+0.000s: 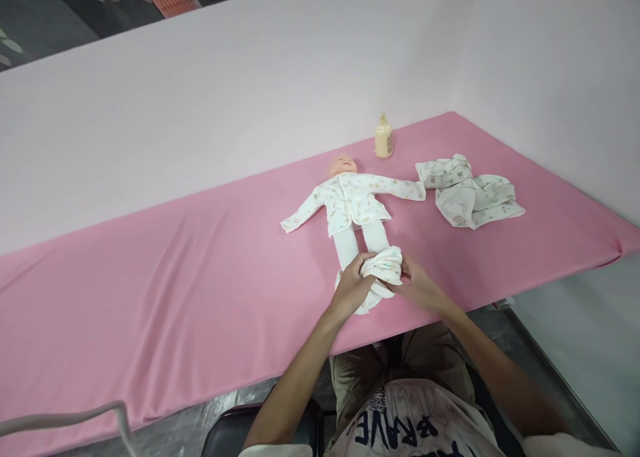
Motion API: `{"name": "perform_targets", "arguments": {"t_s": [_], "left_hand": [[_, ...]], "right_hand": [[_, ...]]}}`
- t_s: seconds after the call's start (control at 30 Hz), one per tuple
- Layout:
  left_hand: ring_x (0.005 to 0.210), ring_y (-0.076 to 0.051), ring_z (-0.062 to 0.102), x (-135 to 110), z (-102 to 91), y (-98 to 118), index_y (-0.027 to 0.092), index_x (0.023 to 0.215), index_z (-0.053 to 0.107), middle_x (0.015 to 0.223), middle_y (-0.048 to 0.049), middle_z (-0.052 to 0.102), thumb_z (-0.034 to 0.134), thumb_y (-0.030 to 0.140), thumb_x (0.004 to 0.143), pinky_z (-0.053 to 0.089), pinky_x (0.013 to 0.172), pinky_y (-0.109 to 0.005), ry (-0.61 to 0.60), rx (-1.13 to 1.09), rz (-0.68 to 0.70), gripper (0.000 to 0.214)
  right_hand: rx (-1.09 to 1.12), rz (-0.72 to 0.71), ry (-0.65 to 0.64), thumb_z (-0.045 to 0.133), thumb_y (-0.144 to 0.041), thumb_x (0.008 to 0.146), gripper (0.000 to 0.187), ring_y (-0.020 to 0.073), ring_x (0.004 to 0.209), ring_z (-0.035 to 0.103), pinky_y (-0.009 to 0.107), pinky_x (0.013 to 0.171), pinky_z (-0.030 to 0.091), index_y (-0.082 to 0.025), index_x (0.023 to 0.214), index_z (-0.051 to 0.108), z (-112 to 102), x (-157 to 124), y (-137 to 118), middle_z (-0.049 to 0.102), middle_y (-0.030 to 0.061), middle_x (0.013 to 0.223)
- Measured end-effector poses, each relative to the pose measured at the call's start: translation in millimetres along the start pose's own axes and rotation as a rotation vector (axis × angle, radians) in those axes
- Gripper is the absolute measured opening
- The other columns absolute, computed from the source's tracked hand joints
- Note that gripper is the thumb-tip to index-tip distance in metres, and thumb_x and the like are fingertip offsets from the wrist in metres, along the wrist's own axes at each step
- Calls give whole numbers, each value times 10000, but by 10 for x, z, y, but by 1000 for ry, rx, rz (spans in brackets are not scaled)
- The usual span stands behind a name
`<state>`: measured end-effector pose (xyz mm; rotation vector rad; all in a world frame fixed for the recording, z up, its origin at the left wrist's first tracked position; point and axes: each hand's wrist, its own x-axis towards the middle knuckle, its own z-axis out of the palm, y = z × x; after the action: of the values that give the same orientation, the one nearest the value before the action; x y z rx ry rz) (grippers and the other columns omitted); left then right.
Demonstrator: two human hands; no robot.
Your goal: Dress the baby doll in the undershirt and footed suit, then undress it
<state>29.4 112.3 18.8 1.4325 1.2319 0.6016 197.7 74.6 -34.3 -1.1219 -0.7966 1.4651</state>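
A baby doll (344, 165) lies on its back, head away from me, in a white patterned baby jacket (350, 200) with both sleeves spread. Its white legs (346, 249) point towards me. Around the lower legs and feet are white patterned baby pants (386, 266), bunched up. My left hand (354, 285) grips the bunched cloth from the left, thumb on top. From the right, my right hand (417, 287) pinches the same cloth at its edge. The doll's feet are hidden under the fabric and my fingers.
The doll lies on a pink-covered table (200, 297) against a white wall. A pump bottle (384, 140) stands behind the doll. Crumpled white patterned clothing (473, 193) lies to the right. A black chair (265, 430) and a grey curved tube (75, 417) are at the near side.
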Motion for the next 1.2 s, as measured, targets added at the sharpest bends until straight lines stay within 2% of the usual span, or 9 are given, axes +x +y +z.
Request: {"name": "perform_targets", "arguments": {"t_s": [0.1, 0.17, 0.37, 0.47, 0.63, 0.77, 0.9, 1.1, 1.2], "left_hand": [[987, -191, 648, 22, -16, 18, 188, 1127, 609, 1104, -40, 691, 556, 170, 780, 508, 823, -279, -8, -17, -23, 352], [997, -196, 637, 41, -13, 28, 182, 1075, 600, 1091, -47, 680, 550, 148, 765, 500, 834, -286, -1, 18, -30, 316], [1158, -262, 560, 40, -22, 1, 208, 1258, 517, 1318, -103, 561, 685, 237, 763, 459, 966, -374, -112, 216, 56, 523], [1155, -264, 558, 45, -104, 3, 222, 1280, 519, 1314, -96, 564, 700, 217, 755, 466, 948, -367, -151, 225, 106, 555], [1003, -217, 611, 95, -262, 103, 189, 1183, 615, 1127, -55, 652, 696, 322, 800, 481, 823, -296, -262, 151, 129, 413], [828, -175, 606, 132, -242, 94, 158, 1041, 674, 924, -34, 669, 615, 479, 867, 448, 690, -254, -193, 128, 124, 369], [793, -169, 604, 147, -153, 5, 159, 1001, 679, 882, -29, 670, 583, 490, 884, 436, 651, -245, -122, 124, 119, 364], [932, -197, 648, 109, -121, -13, 176, 1133, 645, 1048, -44, 690, 586, 343, 874, 498, 746, -269, -98, 12, 58, 314], [964, -206, 646, 87, -136, -10, 183, 1165, 606, 1071, -46, 679, 569, 286, 871, 513, 768, -283, -111, -9, 53, 314]], "right_hand": [[-223, -76, -227, 802, -267, 718, 498, 265, 1198, 596, 416, 992, 496, -267, 1159, 570, -127, 106, 7, 651, 62, 1223], [-281, -97, -276, 777, -271, 747, 504, 265, 1219, 587, 420, 1000, 500, -266, 1176, 512, -191, 158, 58, 621, 75, 1268], [-560, -204, -150, 704, -301, 795, 401, 317, 1136, 614, 453, 916, 520, -278, 1140, 501, -238, 206, 194, 634, 99, 1207], [-721, -229, -94, 665, -303, 812, 323, 331, 1058, 627, 462, 851, 512, -258, 1105, 536, -259, 203, 137, 662, 104, 1115], [-628, -181, -298, 719, -344, 780, 346, 282, 1038, 633, 396, 865, 506, -223, 1079, 595, -322, 215, -200, 680, 71, 1103], [-521, -153, -406, 616, -443, 879, 285, 236, 977, 641, 359, 835, 499, -196, 1017, 657, -353, 278, -353, 692, 48, 1025], [-441, -137, -339, 633, -466, 877, 320, 229, 976, 643, 349, 816, 501, -187, 1034, 641, -351, 315, -216, 690, 51, 1029], [-193, -74, -240, 732, -408, 829, 446, 239, 1205, 575, 378, 949, 504, -252, 1198, 536, -237, 184, 3, 577, 77, 1346], [-150, -83, -244, 728, -400, 835, 433, 229, 1173, 598, 374, 913, 530, -274, 1187, 508, -180, 140, 37, 584, 71, 1318]]}}
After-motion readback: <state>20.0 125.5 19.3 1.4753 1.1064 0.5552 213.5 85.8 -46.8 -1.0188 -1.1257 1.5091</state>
